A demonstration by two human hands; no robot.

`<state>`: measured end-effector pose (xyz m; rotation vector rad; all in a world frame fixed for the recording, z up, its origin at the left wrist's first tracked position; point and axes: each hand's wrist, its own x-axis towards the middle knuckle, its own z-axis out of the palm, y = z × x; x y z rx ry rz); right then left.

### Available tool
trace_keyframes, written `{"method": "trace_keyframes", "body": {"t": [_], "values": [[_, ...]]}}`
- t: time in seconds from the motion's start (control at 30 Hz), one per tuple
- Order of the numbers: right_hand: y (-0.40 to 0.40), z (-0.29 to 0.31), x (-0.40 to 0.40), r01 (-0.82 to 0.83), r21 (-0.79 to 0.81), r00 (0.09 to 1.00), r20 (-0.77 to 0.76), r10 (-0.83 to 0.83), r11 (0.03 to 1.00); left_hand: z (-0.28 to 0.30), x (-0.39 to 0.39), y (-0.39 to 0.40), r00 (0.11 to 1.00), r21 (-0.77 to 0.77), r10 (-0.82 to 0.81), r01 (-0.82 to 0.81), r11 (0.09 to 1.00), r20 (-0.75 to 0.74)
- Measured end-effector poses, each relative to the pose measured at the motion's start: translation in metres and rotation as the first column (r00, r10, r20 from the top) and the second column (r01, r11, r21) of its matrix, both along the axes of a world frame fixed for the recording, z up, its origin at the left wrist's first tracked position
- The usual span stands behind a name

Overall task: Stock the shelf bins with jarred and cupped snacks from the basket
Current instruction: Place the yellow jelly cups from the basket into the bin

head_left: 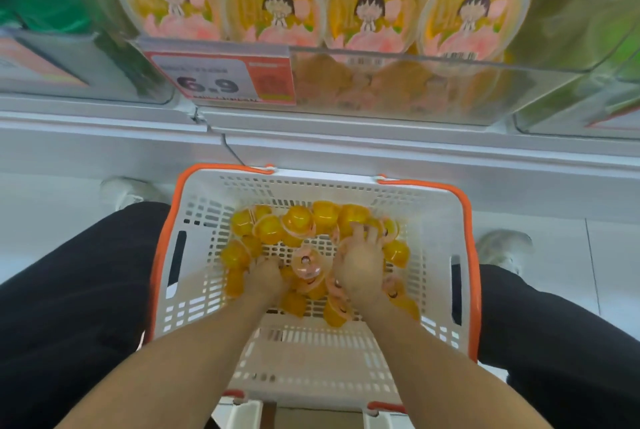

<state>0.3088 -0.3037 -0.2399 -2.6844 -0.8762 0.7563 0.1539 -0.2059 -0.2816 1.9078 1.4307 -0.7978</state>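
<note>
Bright even light, soft motion blur (strongest above), bowed wide-angle edges.

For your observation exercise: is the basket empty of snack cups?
No: many yellow cups lie in the white basket, with both hands among them.

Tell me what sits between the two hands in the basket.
In the head view, a cup with a pink cartoon lid lies between the left hand and the right hand, on other yellow cups.
</note>
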Motion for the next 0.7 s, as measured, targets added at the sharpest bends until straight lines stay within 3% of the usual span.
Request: {"method": "trace_keyframes", "body": {"t": [0.17,0.33,0.43,0.53,0.6,0.63,0.7], "values": [[0.008,-0.02,0.018,0.035,0.057,0.999,0.005,-0.036,0.998,0.0,0.0,-0.01,0.998,-0.041,-0.038,0.04,0.998,0.043],[0.027,-0.015,0.037,0.194,0.073,0.977,-0.103,-0.187,0.978,0.004,0.014,-0.012,0.937,-0.135,0.185,-0.151,0.979,0.297],[0.026,-0.015,0.039,0.203,0.086,0.977,-0.09,-0.195,0.975,0.014,0.029,-0.009,0.93,0.023,0.198,-0.215,0.976,0.31],[0.022,-0.009,0.037,0.369,0.213,0.915,-0.252,-0.314,0.905,0.028,0.051,0.0,0.839,0.178,0.259,-0.382,0.907,0.479],[0.016,0.0,0.038,0.574,0.25,0.787,-0.432,-0.441,0.78,0.031,0.07,0.006,0.777,0.132,0.26,-0.401,0.907,0.573],[0.012,0.003,0.041,0.688,0.196,0.667,-0.551,-0.502,0.699,0.031,0.081,0.009,0.768,0.108,0.259,-0.391,0.914,0.585],[0.002,0.006,0.048,0.847,-0.001,0.312,-0.808,-0.499,0.531,0.028,0.1,0.012,0.757,0.035,0.304,-0.395,0.918,0.579]]}}
